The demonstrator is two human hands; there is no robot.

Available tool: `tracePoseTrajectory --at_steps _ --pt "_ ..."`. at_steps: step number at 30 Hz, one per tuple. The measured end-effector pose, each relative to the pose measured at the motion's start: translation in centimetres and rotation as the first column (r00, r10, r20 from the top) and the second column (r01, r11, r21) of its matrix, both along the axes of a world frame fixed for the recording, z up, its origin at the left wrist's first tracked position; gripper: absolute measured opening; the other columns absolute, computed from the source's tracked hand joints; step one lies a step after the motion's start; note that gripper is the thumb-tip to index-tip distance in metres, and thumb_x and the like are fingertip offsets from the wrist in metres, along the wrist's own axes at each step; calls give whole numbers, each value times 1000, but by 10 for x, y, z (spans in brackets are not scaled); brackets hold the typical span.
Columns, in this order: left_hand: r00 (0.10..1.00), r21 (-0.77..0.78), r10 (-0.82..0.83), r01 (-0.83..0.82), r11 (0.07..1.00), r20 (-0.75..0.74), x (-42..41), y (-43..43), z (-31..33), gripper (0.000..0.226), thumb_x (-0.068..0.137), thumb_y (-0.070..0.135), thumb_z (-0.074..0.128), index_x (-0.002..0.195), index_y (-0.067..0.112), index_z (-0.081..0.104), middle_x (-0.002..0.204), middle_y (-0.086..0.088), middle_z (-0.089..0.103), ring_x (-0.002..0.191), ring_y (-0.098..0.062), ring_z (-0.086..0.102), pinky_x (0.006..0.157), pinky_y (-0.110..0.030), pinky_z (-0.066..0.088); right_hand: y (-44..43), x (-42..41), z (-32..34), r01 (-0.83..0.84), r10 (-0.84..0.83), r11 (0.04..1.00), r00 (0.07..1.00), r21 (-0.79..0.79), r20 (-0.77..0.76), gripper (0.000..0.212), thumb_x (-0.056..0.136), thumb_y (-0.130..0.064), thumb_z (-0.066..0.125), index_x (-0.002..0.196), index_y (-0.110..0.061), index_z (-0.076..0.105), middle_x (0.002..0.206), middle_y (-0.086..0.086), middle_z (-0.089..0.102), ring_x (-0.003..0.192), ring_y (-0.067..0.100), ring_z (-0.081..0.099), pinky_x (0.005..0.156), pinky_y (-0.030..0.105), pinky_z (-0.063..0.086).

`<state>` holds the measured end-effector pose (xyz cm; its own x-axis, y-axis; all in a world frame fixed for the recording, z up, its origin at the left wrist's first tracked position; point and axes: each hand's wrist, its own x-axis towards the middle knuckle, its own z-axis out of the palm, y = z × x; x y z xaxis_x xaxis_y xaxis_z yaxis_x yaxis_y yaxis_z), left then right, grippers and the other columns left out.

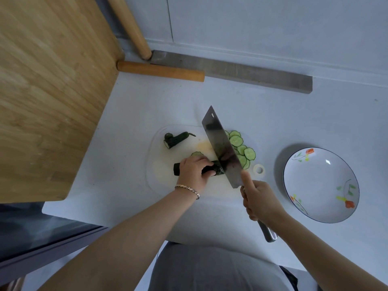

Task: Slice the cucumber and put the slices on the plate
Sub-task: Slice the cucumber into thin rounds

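Nearest, at the lower right of the frame, the right hand (260, 201) is gripping the handle of a broad rectangular steel cleaver (222, 148). Its fingers are curling round the handle, and the forefinger is stretching up onto the blade, probably to steady the cut. Just beyond, near the centre, the left hand (194, 171) is curling over a dark green cucumber length (215, 170). It is pressing the cucumber onto the translucent white cutting board (159, 164) so it cannot roll, wrist bent down and forearm coming in from the lower left. The fingertips are sitting just beside the blade, seemingly gauging slice thickness. The cleaver is tilting, its edge meeting the cucumber's right end.

Right of the blade, pale green round slices (241, 150) are lying in an overlapping row where they fall away. A trimmed stem end (175, 139) is resting at the board's far left, set aside. At the right, a white flower-painted plate (321, 185) is waiting on the grey surface (126, 122), near the board and holding no slices yet.
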<state>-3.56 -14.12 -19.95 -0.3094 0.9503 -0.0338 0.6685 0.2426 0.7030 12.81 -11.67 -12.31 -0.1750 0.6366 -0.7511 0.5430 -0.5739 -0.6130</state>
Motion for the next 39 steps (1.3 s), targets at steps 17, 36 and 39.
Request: tracePoseTrajectory --at_steps 17,36,39 --pt "999 -83 -34 33 996 -13 -3 5 1 17 66 12 76 83 10 72 88 -6 68 86 -29 61 80 -42 44 -8 -13 -26 -76 67 995 987 59 145 57 91 -60 34 62 -12 34 53 7 36 45 20 34 47 25 33" --pt "999 -81 43 -42 996 10 -4 -3 8 19 69 15 76 87 15 72 92 -3 70 87 -26 62 90 -40 40 -2 -2 1 12 -12 1000 1000 2 6 58 93 -57 37 53 -15 29 36 -7 27 32 12 23 41 18 23" --pt "999 -76 47 -46 996 19 -3 -2 7 19 67 14 77 85 15 73 91 -3 70 87 -26 62 90 -41 40 -2 -3 0 -9 9 1000 1000 -1 21 58 92 -57 37 53 -15 29 37 -6 26 33 13 22 41 18 23"
